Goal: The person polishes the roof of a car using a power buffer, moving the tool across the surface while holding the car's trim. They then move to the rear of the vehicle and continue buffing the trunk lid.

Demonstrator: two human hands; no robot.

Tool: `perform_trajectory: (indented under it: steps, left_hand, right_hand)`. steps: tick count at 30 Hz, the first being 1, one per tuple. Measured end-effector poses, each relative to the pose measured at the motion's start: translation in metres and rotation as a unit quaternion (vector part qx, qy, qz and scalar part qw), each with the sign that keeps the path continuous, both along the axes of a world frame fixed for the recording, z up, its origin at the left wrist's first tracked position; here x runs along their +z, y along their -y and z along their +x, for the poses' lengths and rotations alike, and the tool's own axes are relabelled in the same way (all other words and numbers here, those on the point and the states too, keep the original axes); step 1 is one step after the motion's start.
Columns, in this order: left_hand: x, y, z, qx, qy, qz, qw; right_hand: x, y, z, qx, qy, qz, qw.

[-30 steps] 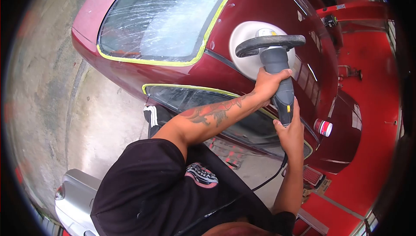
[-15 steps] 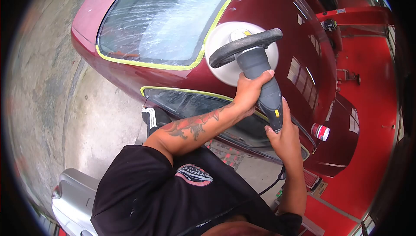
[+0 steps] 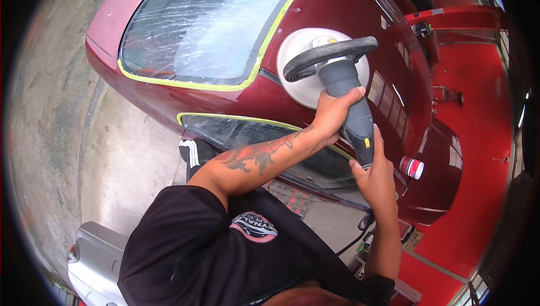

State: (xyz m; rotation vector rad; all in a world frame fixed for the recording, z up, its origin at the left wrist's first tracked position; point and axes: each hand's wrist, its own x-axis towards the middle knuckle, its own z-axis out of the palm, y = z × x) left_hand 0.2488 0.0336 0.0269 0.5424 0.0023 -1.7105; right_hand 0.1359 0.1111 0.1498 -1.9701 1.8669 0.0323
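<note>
We see the person's left hand (image 3: 332, 112) wrapped around the middle of one polisher (image 3: 357, 118), thumb lying across the dark casing, and the right hand (image 3: 376, 174) holding its rear end; the body runs through the left grip and its tail sits in the right one, so both grips are filled by the same tool. Its head lies just beyond the left hand, with the broad pale pad (image 3: 292, 84) against the roof (image 3: 349, 2) of a dark red car. Counting from the left, we find one large streaked window (image 3: 219, 19), one band of side glass (image 3: 225, 129), both edged with yellow tape (image 3: 185, 83), one pad, one black loop handle (image 3: 332, 56) above it, and one red-and-white jar (image 3: 412, 168) near the right hand. Around these, we have stained concrete floor (image 3: 112, 154) at far left, a silver vehicle (image 3: 101, 261) in the lower left, the glossy roof with bright reflections in the middle, and a red floor (image 3: 478, 92) at right, where small equipment is too distant to make out.
</note>
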Motion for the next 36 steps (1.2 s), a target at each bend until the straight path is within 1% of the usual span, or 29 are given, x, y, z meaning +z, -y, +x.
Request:
perform_trajectory:
  steps: [2,3,6,12,18,21,24,25,27,28,31,33,34,35,36]
  left_hand:
    - [0.003,-0.014,0.003,0.013,0.006,0.010,1.000]
    - [0.005,-0.020,0.006,0.020,0.009,0.013,1.000]
    - [0.008,-0.030,0.014,0.030,0.010,0.019,0.999]
    - [0.014,-0.044,0.026,0.040,-0.001,0.037,0.999]
    - [0.012,-0.041,0.023,0.038,-0.011,0.027,0.999]
    - [0.011,-0.024,0.021,0.019,-0.017,0.005,1.000]
    - [0.009,-0.008,0.016,0.000,-0.034,-0.016,0.999]
    - [0.008,-0.003,0.013,-0.006,-0.041,-0.021,0.999]
    - [0.009,0.002,0.009,-0.011,-0.047,-0.032,0.998]
    - [0.009,0.001,0.008,-0.010,-0.042,-0.023,0.999]
    - [0.011,-0.011,0.004,-0.001,-0.022,0.009,1.000]
    - [0.011,-0.020,0.003,0.018,-0.002,0.037,0.999]
    - [0.010,-0.023,0.004,0.026,0.001,0.033,0.999]
    - [0.009,-0.026,0.005,0.034,0.005,0.028,0.999]
    - [0.008,-0.027,0.007,0.042,0.009,0.024,0.999]
  right_hand:
    - [0.006,-0.008,0.000,0.016,0.015,0.014,1.000]
    - [0.010,-0.010,0.003,0.003,0.028,0.028,0.999]
    - [0.010,-0.012,0.001,0.075,0.026,0.003,0.997]
    - [0.020,-0.011,0.007,0.091,0.028,0.033,0.995]
    - [0.025,-0.008,0.009,0.117,0.006,0.012,0.993]
    - [0.023,-0.002,0.010,0.060,0.005,0.028,0.998]
    - [0.014,0.004,0.004,0.055,-0.024,-0.015,0.998]
    - [0.016,0.007,0.005,0.033,-0.028,-0.002,0.999]
    - [0.018,0.007,0.005,0.023,-0.039,0.001,0.999]
    - [0.020,0.008,0.005,0.018,-0.045,0.002,0.999]
    - [0.026,0.004,0.004,-0.003,-0.014,0.039,0.999]
    - [0.026,0.000,0.000,0.029,0.002,0.034,0.999]
    - [0.025,-0.002,-0.002,0.046,0.011,0.032,0.998]
    - [0.022,-0.002,-0.006,0.090,-0.004,0.010,0.996]
    - [0.022,-0.001,-0.006,0.088,0.007,0.014,0.996]
